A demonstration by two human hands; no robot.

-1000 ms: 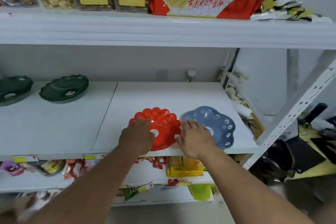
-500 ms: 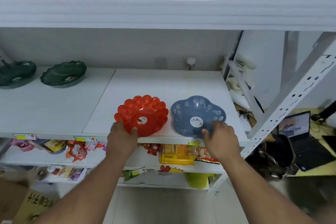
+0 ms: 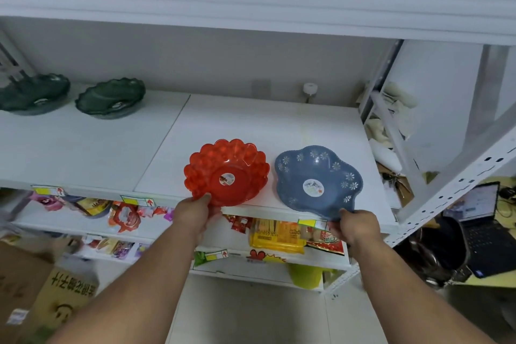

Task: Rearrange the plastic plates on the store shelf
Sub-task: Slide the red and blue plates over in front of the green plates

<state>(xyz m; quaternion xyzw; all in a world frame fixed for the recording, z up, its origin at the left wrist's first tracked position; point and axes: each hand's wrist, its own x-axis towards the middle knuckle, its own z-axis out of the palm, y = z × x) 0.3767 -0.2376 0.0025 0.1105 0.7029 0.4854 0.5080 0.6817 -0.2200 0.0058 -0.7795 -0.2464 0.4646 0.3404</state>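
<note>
Two plastic plates are held at the front edge of the white shelf (image 3: 251,126), one by each hand. The red scalloped plate (image 3: 226,172) is pinched at its near rim by the left hand (image 3: 195,213), thumb on top and the other fingers hidden beneath, presumably so that it can be lifted or slid without the bowl being touched. Just to the right of the red plate, apart from it by a narrow gap, the blue flower-patterned plate (image 3: 318,180) is gripped in the same way at its near rim by the right hand (image 3: 358,225); its front edge overhangs the shelf lip, and the plate appears slightly tilted toward the person. A rim grip on both suggests that the pair is meant to be moved together, perhaps to a new spot or swapped. Well to the left of the red plate and farther back, two dark green wavy-edged plates (image 3: 111,98) are set side by side near the wall, which may be the kind of row intended.
</note>
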